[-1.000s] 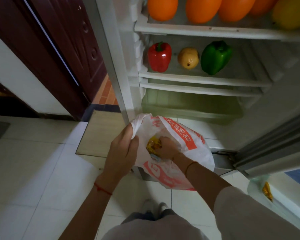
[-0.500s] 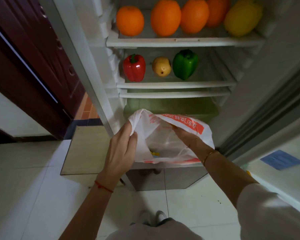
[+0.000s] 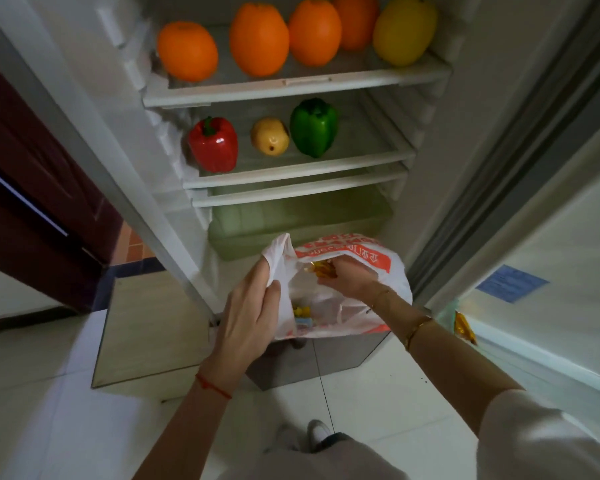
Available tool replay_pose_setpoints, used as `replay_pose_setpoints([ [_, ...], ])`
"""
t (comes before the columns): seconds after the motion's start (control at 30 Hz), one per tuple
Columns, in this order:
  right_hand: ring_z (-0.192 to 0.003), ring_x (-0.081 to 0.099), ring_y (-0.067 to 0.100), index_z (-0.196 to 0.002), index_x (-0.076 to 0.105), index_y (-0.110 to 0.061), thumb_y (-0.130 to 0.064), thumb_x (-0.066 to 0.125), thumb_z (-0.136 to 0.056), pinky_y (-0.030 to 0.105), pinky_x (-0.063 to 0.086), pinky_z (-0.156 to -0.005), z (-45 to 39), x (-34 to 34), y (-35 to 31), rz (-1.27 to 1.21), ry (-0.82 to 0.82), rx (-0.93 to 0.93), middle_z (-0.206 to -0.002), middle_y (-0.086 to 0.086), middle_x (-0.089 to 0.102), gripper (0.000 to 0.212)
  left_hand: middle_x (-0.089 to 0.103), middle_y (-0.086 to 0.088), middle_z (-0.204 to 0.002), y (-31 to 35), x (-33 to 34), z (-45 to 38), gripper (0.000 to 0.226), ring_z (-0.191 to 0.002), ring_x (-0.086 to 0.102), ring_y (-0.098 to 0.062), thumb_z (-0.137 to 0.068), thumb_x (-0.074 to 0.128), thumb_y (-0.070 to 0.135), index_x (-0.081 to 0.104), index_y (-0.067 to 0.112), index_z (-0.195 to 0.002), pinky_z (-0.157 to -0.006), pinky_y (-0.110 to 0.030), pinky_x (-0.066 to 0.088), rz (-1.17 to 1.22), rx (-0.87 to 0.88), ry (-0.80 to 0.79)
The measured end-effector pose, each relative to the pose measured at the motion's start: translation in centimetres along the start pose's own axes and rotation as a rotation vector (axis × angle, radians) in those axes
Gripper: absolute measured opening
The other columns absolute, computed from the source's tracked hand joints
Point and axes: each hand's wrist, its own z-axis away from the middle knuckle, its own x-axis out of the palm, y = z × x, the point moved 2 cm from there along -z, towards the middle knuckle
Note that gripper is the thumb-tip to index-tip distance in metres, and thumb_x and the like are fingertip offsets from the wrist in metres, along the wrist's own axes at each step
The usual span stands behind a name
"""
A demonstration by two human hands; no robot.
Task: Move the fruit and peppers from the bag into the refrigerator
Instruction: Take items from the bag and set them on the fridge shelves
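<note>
Right hand [image 3: 349, 280] has risen, pinching a yellow-orange item [image 3: 321, 268]; left hand [image 3: 248, 317] grips white bag [image 3: 368, 299].

I am at home, in a kitchen. I stand on a white tile floor [image 3: 49, 427] by my open fridge [image 3: 291, 88] with food on its shelves. A dark wood door [image 3: 32, 209] is next to it.

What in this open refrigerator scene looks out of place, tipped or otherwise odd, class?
Little stands out. The green pepper on the middle shelf leans toward the pear, while the red pepper sits upright. A small orange-yellow object sits alone low on the open door; what it is cannot be told.
</note>
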Motion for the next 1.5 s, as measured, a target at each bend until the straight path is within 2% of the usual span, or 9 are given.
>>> replay_pose_setpoints([
  [0.4,-0.098,0.064,0.016,-0.119,0.062,-0.013,-0.035,0.075,-0.083,0.018,0.049,-0.082,7.1,-1.2,-2.9,-0.218,0.293,-0.071,-0.113,0.002,0.068,0.044,0.054,-0.003,-0.094,0.2,0.6,2.0,0.049,-0.069,0.05,-0.009,-0.095,0.036,0.025,0.039,0.024,-0.145,-0.056,-0.018,0.036,-0.023,0.077,0.005],
  [0.53,-0.086,0.056,0.01,-0.116,0.063,-0.011,-0.033,0.074,-0.084,0.012,0.039,-0.071,9.8,-2.3,-1.8,-0.286,0.34,-0.003,-0.105,0.002,0.066,0.04,0.052,-0.001,-0.099,0.7,1.5,2.1,0.044,-0.079,0.057,-0.018,-0.1,0.038,0.019,0.039,0.024,-0.144,-0.061,-0.029,0.046,-0.035,0.084,-0.003],
  [0.6,-0.085,0.058,0.012,-0.115,0.063,-0.011,-0.033,0.074,-0.085,0.01,0.039,-0.069,11.3,-3.0,-0.7,-0.317,0.372,0.038,-0.1,-0.001,0.064,0.039,0.051,-0.001,-0.102,1.0,2.0,2.1,0.044,-0.079,0.055,-0.008,-0.103,0.04,0.013,0.038,0.021,-0.146,-0.061,-0.02,0.045,-0.047,0.068,-0.012],
  [0.73,-0.07,0.066,0.014,-0.116,0.061,-0.013,-0.041,0.074,-0.083,0.024,0.057,-0.063,14.0,-4.3,2.5,-0.396,0.437,0.172,-0.101,-0.001,0.068,0.045,0.051,-0.003,-0.103,2.0,3.1,2.2,0.046,-0.079,0.052,-0.011,-0.102,0.042,0.011,0.038,0.018,-0.147,-0.06,-0.02,0.038,-0.086,0.087,-0.002],
  [0.97,-0.077,0.066,0.02,-0.115,0.061,-0.011,-0.037,0.076,-0.081,0.038,0.059,-0.071,19.2,-6.8,11.6,-0.453,0.607,0.41,-0.098,0.005,0.068,0.045,0.052,-0.01,-0.095,2.8,5.5,2.1,0.047,-0.067,0.047,-0.006,-0.101,0.04,0.018,0.037,0.018,-0.148,-0.053,-0.02,0.033,-0.175,0.093,0.033],
  [1.13,-0.081,0.069,0.031,-0.11,0.062,-0.012,-0.039,0.074,-0.081,0.037,0.055,-0.075,19.9,-7.4,17.1,-0.308,0.496,0.552,-0.097,0.01,0.072,0.042,0.051,-0.014,-0.091,3.9,6.7,2.2,0.046,-0.064,0.045,-0.018,-0.102,0.04,0.016,0.036,0.019,-0.148,-0.053,-0.031,0.031,-0.224,0.055,0.078],
  [1.3,-0.063,0.057,0.019,-0.103,0.063,-0.009,-0.034,0.067,-0.089,0.023,0.043,-0.054,18.6,-7.2,18.6,-0.234,0.31,0.556,-0.091,0.011,0.067,0.03,0.049,-0.012,-0.081,4.2,7.5,2.2,0.043,-0.066,0.055,-0.034,-0.097,0.034,0.027,0.039,0.022,-0.139,-0.058,-0.039,0.042,-0.273,0.006,0.12],
  [1.4,-0.059,0.062,0.019,-0.08,0.063,-0.015,-0.028,0.072,-0.084,0.027,0.054,-0.056,17.7,-6.7,18.5,-0.246,0.228,0.535,-0.079,0.01,0.068,0.016,0.048,-0.012,-0.079,4.1,7.8,2.4,0.038,-0.065,0.057,-0.037,-0.096,0.032,0.029,0.04,0.023,-0.133,-0.057,-0.043,0.047,-0.295,-0.023,0.134],
  [1.5,-0.053,0.061,0.016,-0.086,0.067,-0.012,-0.03,0.072,-0.083,0.026,0.052,-0.053,16.9,-6.0,18.9,-0.252,0.191,0.546,-0.068,0.003,0.066,0.018,0.05,-0.015,-0.082,4.2,7.8,2.7,0.034,-0.068,0.058,-0.037,-0.099,0.033,0.028,0.038,0.026,-0.133,-0.06,-0.046,0.05,-0.317,-0.056,0.164],
])
